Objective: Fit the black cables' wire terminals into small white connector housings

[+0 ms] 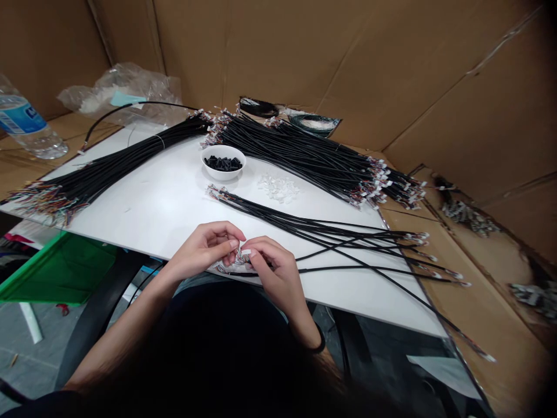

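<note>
Close to the table's front edge, my left hand (pixel 213 248) and my right hand (pixel 276 267) meet over the end of a black cable. Thin coloured wires (pixel 239 257) fan out between them. The left thumb and fingers pinch the wire ends; what sits in that pinch is too small to make out. My right fingers wrap the cable near a small white connector (pixel 246 252). Just under the hands, another black cable end (pixel 221 269) with loose wires lies on the table. Several black cables (pixel 300 225) with wired ends spread out beyond my right hand.
A white bowl (pixel 223 175) holds short black sleeves, beside a pile of small white connectors (pixel 278 188). Big cable bundles lie at the left (pixel 130 154) and back right (pixel 296 151). A water bottle (pixel 30 125) and plastic bag (pixel 130 90) stand left; a green bin (pixel 61 267) is below.
</note>
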`<state>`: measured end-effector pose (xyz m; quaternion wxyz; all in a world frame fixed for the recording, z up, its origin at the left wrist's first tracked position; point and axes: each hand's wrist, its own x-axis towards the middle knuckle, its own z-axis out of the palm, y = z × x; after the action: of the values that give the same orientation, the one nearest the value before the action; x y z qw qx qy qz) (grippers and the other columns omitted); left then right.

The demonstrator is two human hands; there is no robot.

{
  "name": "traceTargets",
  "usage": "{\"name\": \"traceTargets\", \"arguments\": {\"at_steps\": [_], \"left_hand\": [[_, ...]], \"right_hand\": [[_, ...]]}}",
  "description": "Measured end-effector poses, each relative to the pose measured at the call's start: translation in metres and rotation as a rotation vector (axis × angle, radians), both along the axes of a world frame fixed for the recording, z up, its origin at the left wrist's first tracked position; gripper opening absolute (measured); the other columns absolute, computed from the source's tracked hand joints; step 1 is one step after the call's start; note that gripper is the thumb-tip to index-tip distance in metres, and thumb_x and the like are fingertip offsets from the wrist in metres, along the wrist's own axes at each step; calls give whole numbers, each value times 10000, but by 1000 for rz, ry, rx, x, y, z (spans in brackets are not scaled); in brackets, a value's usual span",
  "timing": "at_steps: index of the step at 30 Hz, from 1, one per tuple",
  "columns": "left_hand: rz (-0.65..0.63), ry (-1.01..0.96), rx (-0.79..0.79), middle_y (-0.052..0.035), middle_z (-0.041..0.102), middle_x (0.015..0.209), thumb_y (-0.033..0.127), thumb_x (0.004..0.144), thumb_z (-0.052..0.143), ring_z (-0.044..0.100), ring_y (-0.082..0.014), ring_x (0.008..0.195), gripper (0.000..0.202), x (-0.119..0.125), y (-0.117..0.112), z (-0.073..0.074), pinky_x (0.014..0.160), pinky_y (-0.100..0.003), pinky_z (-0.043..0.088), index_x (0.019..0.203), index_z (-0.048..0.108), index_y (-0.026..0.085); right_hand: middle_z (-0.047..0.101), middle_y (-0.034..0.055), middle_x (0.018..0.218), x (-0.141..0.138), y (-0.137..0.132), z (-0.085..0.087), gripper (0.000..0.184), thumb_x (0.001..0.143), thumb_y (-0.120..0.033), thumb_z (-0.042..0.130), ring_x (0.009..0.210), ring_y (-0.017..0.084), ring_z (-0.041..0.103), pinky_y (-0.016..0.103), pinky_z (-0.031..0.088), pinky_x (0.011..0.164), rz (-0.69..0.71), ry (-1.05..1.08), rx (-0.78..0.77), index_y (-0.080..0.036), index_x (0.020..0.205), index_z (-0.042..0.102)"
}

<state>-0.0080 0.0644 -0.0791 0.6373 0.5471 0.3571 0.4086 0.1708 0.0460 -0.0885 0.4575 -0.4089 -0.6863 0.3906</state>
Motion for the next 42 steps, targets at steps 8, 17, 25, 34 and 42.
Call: {"name": "traceTargets", "arguments": {"at_steps": [8, 17, 25, 34, 42], "left_hand": [[-5, -7, -11, 9, 609, 700, 271, 830, 674, 577, -84, 594, 175, 1, 0, -2, 570, -175, 502, 905, 618, 124], [10, -2, 43, 14, 601, 681, 274, 851, 620, 570, -81, 549, 169, 1, 1, 0, 534, -183, 495, 919, 617, 118], [-4, 30, 33, 11, 609, 742, 213, 787, 711, 561, -69, 591, 220, 1, 0, -2, 563, -173, 491, 952, 598, 122], [34, 5, 59, 4, 645, 741, 182, 770, 734, 573, -68, 604, 214, 1, -1, -1, 565, -162, 498, 933, 608, 125], [59, 6, 58, -9, 656, 757, 184, 756, 748, 586, -74, 619, 205, 2, -4, -1, 548, -153, 498, 890, 606, 120]], "right_hand": [[690, 55, 820, -3, 0, 4, 102, 843, -195, 620, 752, 171, 642, 276, 504, 648, 29, -35, 33, -188, 763, 682], [645, 51, 777, -3, 0, 4, 130, 851, -206, 608, 720, 171, 601, 280, 477, 626, 19, -52, 7, -179, 727, 639], [645, 58, 794, -3, 0, 3, 117, 850, -196, 598, 723, 175, 601, 289, 476, 632, 16, -54, 7, -174, 744, 640], [646, 58, 786, -2, 0, 3, 90, 817, -169, 603, 702, 170, 594, 279, 461, 601, 2, -41, 20, -167, 732, 635], [653, 64, 789, -3, 0, 5, 106, 831, -187, 599, 714, 175, 599, 287, 460, 613, 12, -45, 8, -163, 740, 648]]}}
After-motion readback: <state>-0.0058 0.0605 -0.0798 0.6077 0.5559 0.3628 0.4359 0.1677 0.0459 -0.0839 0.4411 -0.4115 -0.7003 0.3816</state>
